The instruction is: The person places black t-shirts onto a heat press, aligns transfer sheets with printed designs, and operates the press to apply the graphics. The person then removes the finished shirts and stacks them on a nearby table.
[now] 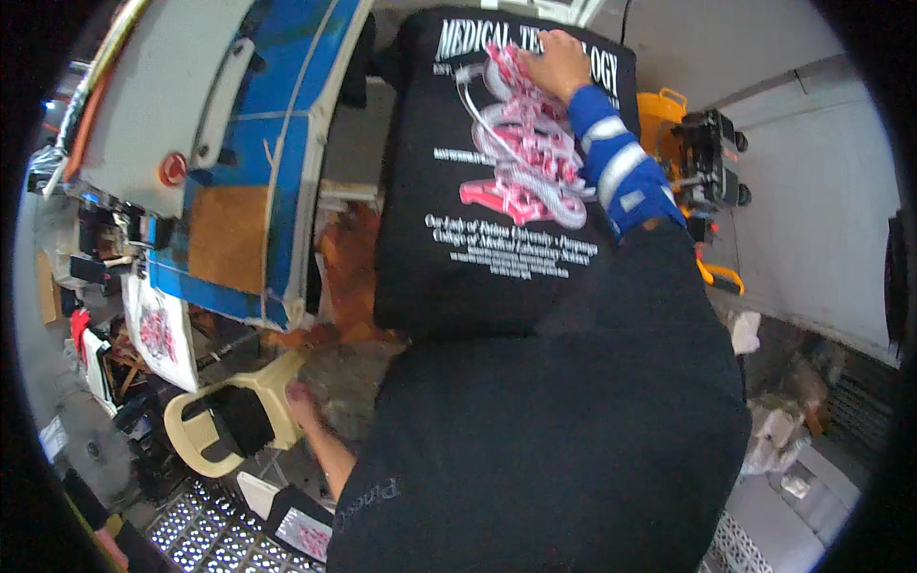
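Observation:
A black printed T-shirt (497,296) lies spread before me, bearing white lettering and a pink and white graphic. My right hand (559,65) rests on its upper part, fingers stretched over the print; a blue sleeve with pale bands covers that forearm. Down at my left side, my left hand (306,406) hangs beside a cream plastic chair (277,387). Blur and the hand's angle hide its fingers, so I cannot make out whether it touches the chair. A dark cloth (241,420) lies on the chair.
At the left stands a blue and grey machine (253,143) with a red round button (173,169). Beyond the shirt to the right are a yellow crate (659,115) and black equipment (712,158). A white printed panel (158,329) stands at the far left.

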The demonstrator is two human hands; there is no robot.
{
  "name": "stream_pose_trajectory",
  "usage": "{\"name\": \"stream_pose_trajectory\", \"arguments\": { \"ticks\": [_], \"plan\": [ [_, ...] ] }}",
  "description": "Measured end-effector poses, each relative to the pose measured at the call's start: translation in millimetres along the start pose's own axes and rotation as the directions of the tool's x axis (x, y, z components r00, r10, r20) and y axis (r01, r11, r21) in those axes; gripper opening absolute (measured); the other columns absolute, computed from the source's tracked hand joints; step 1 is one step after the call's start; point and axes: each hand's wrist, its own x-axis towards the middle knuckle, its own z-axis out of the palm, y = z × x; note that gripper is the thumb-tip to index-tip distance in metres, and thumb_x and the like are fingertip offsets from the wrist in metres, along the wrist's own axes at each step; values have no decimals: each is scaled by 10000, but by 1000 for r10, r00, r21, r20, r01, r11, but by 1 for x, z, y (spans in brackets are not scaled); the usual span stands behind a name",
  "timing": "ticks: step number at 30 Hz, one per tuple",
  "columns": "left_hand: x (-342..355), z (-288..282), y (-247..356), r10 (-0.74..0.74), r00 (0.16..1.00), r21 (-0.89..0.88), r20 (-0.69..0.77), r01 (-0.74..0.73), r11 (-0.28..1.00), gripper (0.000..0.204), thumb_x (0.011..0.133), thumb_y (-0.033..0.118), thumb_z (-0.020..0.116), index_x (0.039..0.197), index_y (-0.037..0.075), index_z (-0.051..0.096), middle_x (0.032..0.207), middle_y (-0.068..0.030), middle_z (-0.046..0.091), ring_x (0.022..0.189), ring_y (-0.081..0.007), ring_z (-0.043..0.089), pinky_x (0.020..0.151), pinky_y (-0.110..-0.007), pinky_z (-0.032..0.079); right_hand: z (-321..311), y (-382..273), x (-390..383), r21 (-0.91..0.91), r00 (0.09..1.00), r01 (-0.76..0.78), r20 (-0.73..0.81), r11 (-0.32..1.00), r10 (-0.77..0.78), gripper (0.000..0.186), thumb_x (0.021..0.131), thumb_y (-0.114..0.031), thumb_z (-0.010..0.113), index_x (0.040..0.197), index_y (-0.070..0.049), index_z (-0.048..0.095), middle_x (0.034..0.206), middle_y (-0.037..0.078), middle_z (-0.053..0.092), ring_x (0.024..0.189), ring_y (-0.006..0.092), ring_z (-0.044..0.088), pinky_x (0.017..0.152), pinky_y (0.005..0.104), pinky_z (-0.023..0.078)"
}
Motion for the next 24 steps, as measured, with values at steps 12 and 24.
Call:
{"name": "stream_pose_trajectory", "arguments": {
  "ticks": [12,24],
  "plan": [
    [156,-214,389,849,213,319,-484,-860,398,348,1010,272,645,1215,-6,683,1242,-190,671,1167,-323,623,1001,-408,480,-139,-148,-389,16,964,-133,236,991,126,754,954,-520,592,1487,-2,469,1590,162,400,1487,431,294,1215,617,150],
    [187,-164,437,911,280,522,-302,-751,403,607,985,568,526,1174,22,709,1193,-202,704,1173,-397,614,1031,-503,431,-137,-169,-398,-5,933,-333,145,943,330,645,939,-421,634,1416,0,532,1530,157,466,1443,365,372,1196,592,249]
  ]
}}
